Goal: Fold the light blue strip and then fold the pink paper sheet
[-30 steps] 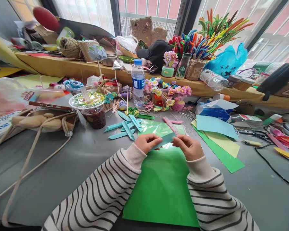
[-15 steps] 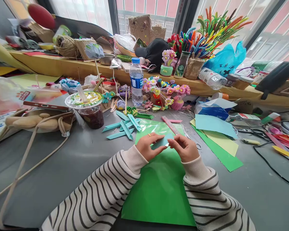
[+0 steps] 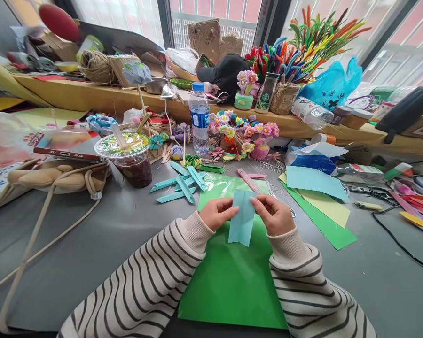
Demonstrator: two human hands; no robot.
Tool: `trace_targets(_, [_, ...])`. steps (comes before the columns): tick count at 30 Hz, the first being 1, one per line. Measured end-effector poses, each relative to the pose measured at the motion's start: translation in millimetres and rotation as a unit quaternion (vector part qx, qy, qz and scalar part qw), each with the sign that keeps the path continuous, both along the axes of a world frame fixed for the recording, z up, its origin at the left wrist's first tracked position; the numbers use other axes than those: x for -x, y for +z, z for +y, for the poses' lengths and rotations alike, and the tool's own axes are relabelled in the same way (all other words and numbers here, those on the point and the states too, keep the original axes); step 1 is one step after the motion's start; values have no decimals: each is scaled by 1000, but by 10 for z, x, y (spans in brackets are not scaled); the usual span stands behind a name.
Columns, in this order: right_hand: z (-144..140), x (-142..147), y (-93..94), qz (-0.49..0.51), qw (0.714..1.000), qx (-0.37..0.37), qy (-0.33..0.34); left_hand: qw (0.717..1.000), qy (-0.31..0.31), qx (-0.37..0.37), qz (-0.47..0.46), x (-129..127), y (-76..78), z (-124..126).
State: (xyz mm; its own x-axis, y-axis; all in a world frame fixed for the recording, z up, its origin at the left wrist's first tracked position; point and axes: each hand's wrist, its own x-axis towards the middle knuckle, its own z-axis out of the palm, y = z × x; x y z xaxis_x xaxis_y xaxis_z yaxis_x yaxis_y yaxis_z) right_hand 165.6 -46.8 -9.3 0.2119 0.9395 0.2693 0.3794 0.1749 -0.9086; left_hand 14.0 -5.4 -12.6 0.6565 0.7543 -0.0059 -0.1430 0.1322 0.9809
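A light blue paper piece [image 3: 242, 218] hangs upright between my two hands, above a large green paper sheet [image 3: 232, 281] lying on the grey table. My left hand [image 3: 216, 213] pinches its upper left edge. My right hand [image 3: 275, 213] pinches its upper right edge. Several folded light blue paper strips [image 3: 183, 185] lie in a loose pile just beyond my left hand. A pink ruler [image 3: 250, 180] lies on green paper past my fingers.
An iced drink cup [image 3: 127, 157] with a straw and a water bottle [image 3: 199, 117] stand beyond. Paper flowers [image 3: 243, 134], a beige bag [image 3: 56, 176] with a phone, blue, yellow and green sheets [image 3: 317, 197], scissors [image 3: 366, 193] and a cluttered wooden shelf [image 3: 91, 96] surround the area.
The blue piece, held flat and folded between my hands before, now hangs opened out lengthwise and upright. Both hands have stayed over the green sheet.
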Motion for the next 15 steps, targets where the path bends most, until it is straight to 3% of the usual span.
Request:
trace_targets(4, [13,9,-36,-4,1000,-3,0,998,26,45,16,-3,-4,7])
trace_targets(8, [7,46,-35,-24,999,-6,20,995,78,27,52,-5,-32,16])
trace_targets(15, [-36,125,-4,-139,984,-86,-65,995,83,41,49,-6,-43,4])
